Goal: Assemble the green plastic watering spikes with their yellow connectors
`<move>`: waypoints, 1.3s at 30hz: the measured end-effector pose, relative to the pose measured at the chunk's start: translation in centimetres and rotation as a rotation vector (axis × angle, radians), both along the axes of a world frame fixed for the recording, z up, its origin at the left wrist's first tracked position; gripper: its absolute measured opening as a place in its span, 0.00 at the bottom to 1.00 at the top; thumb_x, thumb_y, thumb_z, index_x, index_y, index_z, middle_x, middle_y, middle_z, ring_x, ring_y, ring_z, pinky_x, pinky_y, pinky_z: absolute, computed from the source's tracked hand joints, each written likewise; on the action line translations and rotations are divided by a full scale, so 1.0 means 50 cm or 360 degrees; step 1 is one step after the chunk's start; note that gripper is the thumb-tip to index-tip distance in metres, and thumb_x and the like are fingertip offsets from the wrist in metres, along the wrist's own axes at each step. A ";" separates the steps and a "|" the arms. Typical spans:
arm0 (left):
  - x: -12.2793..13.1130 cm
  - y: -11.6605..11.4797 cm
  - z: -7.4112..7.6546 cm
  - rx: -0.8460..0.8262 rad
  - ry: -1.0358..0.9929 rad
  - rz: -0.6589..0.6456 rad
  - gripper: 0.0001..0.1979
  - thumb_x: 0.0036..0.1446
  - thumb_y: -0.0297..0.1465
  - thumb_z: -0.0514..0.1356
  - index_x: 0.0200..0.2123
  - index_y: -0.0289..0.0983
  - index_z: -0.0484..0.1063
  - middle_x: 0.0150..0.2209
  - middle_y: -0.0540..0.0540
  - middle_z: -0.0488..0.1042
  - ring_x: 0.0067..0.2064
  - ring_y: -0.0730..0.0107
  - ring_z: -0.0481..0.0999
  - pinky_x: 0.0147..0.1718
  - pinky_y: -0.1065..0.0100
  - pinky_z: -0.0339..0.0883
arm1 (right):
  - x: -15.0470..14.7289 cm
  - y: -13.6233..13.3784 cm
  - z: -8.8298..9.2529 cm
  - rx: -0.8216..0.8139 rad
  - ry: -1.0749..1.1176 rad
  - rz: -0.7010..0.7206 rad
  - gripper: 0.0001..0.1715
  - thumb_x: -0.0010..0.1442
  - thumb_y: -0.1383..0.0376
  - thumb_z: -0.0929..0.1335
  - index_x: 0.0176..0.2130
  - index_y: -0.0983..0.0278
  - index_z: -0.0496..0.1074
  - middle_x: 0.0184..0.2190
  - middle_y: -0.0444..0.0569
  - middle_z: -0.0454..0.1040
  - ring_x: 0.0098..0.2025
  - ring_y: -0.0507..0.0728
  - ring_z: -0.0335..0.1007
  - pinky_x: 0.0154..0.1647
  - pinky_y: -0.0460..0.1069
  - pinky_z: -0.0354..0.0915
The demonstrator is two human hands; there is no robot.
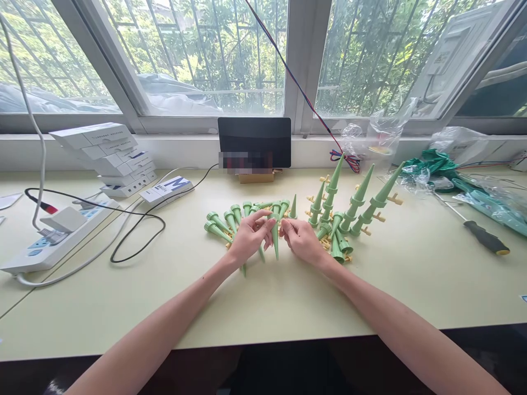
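My left hand (252, 233) is closed round a green spike (275, 241), whose tip points down over the table. Close beside it, my right hand (300, 237) is pinched, and what its fingers hold, if anything, is too small to name. Behind and left of my hands lie several loose green spikes (217, 220) with ribbed caps. To the right of my right hand stand stacks of green spikes (356, 203) with yellow valves sticking out. More green spikes (337, 248) lie at their foot.
White boxes (109, 156) and a power strip (57, 241) with cables are on the left of the table (222, 312). A dark screen (255, 140) stands at the back. On the right are a screwdriver (486, 236), green material (432, 164) and clear plastic bags.
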State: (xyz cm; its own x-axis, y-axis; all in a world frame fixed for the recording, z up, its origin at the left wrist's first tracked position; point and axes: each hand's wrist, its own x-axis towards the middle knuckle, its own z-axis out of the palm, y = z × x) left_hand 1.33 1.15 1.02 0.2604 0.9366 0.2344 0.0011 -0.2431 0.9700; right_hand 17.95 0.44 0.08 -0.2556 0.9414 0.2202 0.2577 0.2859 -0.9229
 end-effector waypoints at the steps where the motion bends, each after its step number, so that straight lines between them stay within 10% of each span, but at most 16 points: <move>1: 0.000 -0.001 0.000 0.0023 0.0012 0.0005 0.15 0.57 0.41 0.63 0.42 0.37 0.68 0.20 0.56 0.68 0.15 0.76 0.69 0.16 0.73 0.63 | 0.000 0.000 0.000 -0.0074 0.0055 0.0031 0.26 0.68 0.51 0.58 0.25 0.63 0.64 0.14 0.39 0.57 0.16 0.48 0.50 0.19 0.45 0.50; 8: 0.003 -0.003 0.000 0.0103 0.0075 0.0021 0.14 0.57 0.40 0.63 0.41 0.37 0.70 0.20 0.56 0.66 0.16 0.75 0.70 0.17 0.72 0.63 | -0.002 0.002 0.003 -0.0628 0.0474 0.0199 0.26 0.65 0.48 0.62 0.24 0.62 0.61 0.12 0.34 0.46 0.13 0.46 0.38 0.11 0.43 0.42; 18: -0.002 0.000 -0.006 0.0155 0.0116 -0.0007 0.13 0.58 0.39 0.62 0.43 0.37 0.71 0.21 0.55 0.66 0.17 0.75 0.70 0.17 0.72 0.63 | -0.002 0.003 0.007 -0.0760 0.0552 0.0217 0.27 0.65 0.49 0.63 0.23 0.62 0.60 0.12 0.34 0.46 0.12 0.45 0.37 0.10 0.42 0.41; 39: 0.000 0.007 -0.005 -0.0428 -0.0269 -0.0156 0.20 0.52 0.44 0.67 0.40 0.37 0.69 0.22 0.53 0.71 0.18 0.81 0.64 0.16 0.77 0.59 | -0.010 -0.005 0.006 -0.0315 0.0353 0.0077 0.28 0.61 0.43 0.63 0.24 0.61 0.59 0.13 0.37 0.54 0.13 0.47 0.47 0.13 0.45 0.47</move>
State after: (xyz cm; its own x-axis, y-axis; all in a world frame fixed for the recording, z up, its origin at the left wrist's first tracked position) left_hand 1.32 1.49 0.78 0.3312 0.9431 0.0294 -0.1758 0.0310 0.9839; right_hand 17.46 0.20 0.36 -0.2674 0.9595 0.0889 0.0340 0.1016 -0.9942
